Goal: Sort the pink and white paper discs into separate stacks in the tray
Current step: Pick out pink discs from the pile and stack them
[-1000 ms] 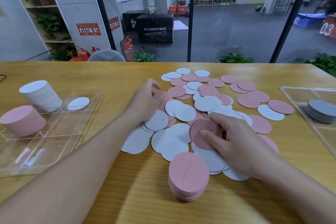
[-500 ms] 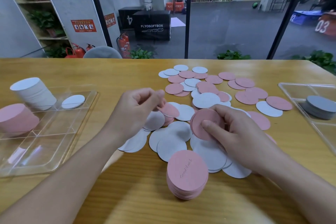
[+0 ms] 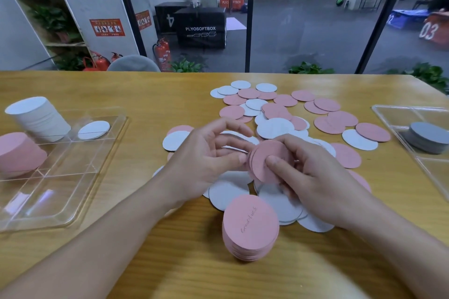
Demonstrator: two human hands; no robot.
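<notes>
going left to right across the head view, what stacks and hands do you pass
pink disc stack in the clear tray → tall white disc stack → left hand → right hand → grey disc stack

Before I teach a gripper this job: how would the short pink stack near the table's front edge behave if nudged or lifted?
The pink stack is loose thin discs already slightly offset, so a sideways nudge would likely fan it out rather than slide it whole. Lifted, it probably needs squeezing from both sides, like the discs in the right hand. Each looks light and fairly stiff.
</notes>
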